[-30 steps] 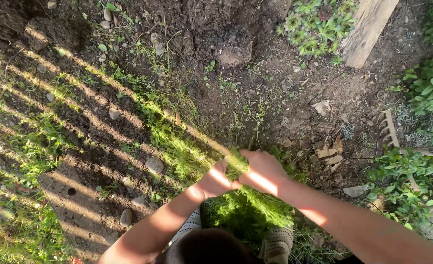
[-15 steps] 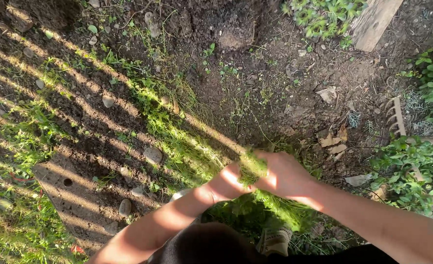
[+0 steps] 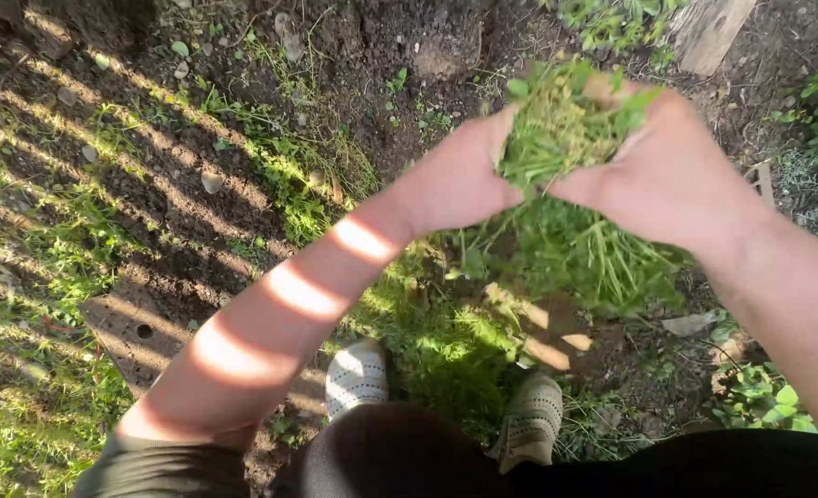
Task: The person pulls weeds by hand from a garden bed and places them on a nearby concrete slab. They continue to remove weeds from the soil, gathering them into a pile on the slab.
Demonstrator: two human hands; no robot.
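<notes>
A loose clump of green, feathery pulled weeds [image 3: 556, 157] sits pinched between the left hand [image 3: 459, 175] and the right hand [image 3: 658, 175], both curled closed around its top, though motion blur smears the fingers. Its stems hang below the hands, above the pale woven shoes [image 3: 531, 420].

The clump of weeds [image 3: 566, 184] is bright green. The soil [image 3: 409, 111] is dark brown with yellow sun stripes. The shoes [image 3: 531, 420] are pale with tiny dark dots.
</notes>
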